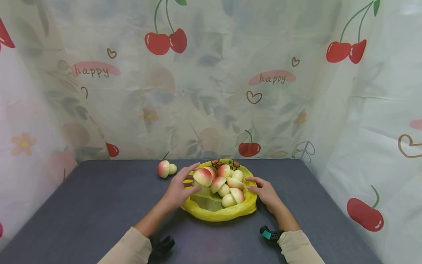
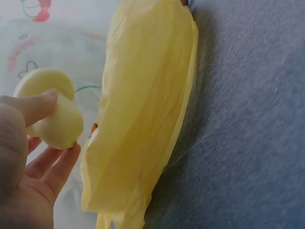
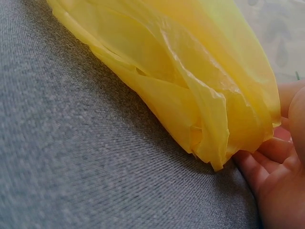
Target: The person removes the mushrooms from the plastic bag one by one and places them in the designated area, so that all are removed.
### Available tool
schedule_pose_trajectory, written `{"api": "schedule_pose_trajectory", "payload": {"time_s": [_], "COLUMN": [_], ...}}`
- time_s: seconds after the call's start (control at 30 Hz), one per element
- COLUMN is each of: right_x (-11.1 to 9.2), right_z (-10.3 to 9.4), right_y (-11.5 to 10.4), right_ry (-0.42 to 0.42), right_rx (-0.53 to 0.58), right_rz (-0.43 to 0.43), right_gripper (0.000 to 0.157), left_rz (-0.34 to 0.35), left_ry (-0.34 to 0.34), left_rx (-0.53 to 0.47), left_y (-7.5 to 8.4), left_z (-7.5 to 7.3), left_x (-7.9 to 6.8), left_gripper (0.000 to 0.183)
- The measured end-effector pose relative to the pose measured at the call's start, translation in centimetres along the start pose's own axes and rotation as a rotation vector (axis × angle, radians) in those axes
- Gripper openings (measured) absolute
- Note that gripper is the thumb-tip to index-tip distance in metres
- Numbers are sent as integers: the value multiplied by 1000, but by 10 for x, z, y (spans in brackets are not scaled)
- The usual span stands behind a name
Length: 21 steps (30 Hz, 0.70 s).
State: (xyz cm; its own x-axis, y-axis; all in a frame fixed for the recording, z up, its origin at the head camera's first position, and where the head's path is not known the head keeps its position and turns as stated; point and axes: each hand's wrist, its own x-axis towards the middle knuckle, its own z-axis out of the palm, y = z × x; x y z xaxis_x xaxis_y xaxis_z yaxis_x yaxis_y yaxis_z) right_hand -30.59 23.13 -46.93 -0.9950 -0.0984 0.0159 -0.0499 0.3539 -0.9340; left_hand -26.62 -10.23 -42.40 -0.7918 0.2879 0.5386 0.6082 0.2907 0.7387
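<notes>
My left hand (image 1: 178,190) holds a toy mushroom (image 1: 202,177) with a red-blushed cream cap over the left part of a yellow plastic bag (image 1: 219,216). In the left wrist view, the thumb and fingers pinch this mushroom (image 2: 59,121) beside the bag's side (image 2: 143,105). Several similar mushrooms (image 1: 224,185) lie inside the opened bag, mostly in its back and right part. At the bag's right rim, my right hand (image 1: 268,196) grips the plastic between thumb and fingers. The right wrist view shows its fingers (image 3: 274,150) at the crumpled bag edge (image 3: 209,119), partly hidden behind it.
Another toy mushroom (image 1: 166,169) lies on the dark grey table (image 1: 108,205), left of the bag near the back edge. A cherry-patterned curtain (image 1: 211,110) hangs behind and along both sides. Black wrist straps (image 1: 271,234) sit on both wrists.
</notes>
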Motion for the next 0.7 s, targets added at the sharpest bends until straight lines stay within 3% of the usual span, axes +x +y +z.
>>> {"api": "schedule_pose_trajectory", "payload": {"time_s": [0.17, 0.4, 0.7], "right_x": [0, 0, 0], "right_z": [0, -2, 1], "right_y": [-1, -3, 0], "right_ry": [-1, -6, 3], "right_rx": [2, -7, -2], "right_rz": [-4, -13, 8], "right_gripper": [36, 37, 36], "left_rz": [-2, -71, -104], "left_ry": [33, 98, 255], "left_rx": [-31, -46, -42], "left_y": [-14, 17, 9], "left_z": [-10, -33, -49], "left_x": [3, 1, -5], "left_gripper": [66, 61, 62]}}
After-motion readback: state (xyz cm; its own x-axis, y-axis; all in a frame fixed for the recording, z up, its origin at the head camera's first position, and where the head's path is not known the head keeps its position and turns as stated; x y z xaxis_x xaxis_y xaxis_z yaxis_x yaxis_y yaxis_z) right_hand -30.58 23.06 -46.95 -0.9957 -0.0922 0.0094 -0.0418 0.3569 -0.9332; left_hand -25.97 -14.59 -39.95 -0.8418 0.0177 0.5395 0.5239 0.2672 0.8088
